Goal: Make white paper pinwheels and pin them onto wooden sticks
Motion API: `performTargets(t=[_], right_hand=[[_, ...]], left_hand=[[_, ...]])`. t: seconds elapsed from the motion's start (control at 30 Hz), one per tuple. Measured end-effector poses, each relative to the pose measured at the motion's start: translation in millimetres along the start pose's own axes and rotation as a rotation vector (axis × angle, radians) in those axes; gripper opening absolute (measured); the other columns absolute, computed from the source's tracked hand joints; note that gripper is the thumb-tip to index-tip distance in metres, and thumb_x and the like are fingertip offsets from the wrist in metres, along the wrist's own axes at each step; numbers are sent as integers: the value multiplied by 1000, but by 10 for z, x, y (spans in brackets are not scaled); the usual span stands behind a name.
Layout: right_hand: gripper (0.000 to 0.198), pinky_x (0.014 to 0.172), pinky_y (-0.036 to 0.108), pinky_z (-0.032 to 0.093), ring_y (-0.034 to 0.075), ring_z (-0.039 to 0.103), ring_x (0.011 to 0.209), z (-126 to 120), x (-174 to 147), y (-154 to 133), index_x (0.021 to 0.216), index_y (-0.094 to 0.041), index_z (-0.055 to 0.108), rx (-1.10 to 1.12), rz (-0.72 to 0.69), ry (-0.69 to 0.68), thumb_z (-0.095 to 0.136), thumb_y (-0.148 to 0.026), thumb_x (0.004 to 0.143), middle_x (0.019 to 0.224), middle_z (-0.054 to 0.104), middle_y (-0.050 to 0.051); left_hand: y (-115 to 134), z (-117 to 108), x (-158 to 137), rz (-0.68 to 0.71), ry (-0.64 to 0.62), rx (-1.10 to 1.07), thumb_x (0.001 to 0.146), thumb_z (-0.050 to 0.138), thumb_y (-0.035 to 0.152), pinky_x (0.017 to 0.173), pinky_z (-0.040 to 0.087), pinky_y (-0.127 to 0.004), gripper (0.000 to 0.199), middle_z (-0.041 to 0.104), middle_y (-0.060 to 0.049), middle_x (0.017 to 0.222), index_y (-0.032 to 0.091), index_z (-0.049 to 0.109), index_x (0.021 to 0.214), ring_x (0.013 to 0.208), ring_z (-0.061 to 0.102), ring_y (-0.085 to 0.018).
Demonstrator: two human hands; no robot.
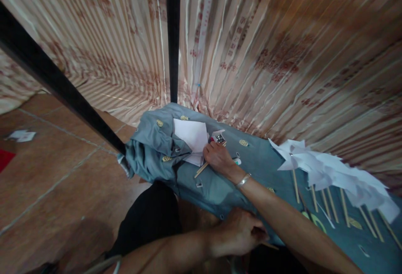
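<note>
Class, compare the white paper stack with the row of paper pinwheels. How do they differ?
The paper stack is made of flat sheets; the pinwheels have folded, pointed blades. No sticks seem attached to the paper stack, while pale sticks extend from the pinwheels. The paper stack sits towards the cloth's left in view, the pinwheels at its right. Both are white.
</note>
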State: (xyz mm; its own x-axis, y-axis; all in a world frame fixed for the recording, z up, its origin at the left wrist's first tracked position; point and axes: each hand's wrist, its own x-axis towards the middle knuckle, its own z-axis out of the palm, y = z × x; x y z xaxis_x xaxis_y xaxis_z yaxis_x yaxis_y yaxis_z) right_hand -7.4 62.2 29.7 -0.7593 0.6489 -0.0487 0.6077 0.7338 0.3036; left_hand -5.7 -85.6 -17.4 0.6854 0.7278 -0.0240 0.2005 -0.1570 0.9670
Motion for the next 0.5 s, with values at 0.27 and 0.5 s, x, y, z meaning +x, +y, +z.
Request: performTargets(t=[0.27,0.5], right_hand=[[26,76,35,45,26,60,94,-182,79,126,93,-11,70,-17,-98,-17,44,-10,93,92,71,14],[25,77,35,44,25,62,93,-467,169,319,91,-11,70,-71,-176,-8,45,-10,93,89,71,14]], left_hand=[[-35,24,28,66,27,115,85,63,20,72,49,-24,17,77,-9,92,14,76,95,84,71,-20],[7,-17,19,136,22,198,87,61,18,71,47,-22,16,77,-8,89,12,76,93,82,71,-19]])
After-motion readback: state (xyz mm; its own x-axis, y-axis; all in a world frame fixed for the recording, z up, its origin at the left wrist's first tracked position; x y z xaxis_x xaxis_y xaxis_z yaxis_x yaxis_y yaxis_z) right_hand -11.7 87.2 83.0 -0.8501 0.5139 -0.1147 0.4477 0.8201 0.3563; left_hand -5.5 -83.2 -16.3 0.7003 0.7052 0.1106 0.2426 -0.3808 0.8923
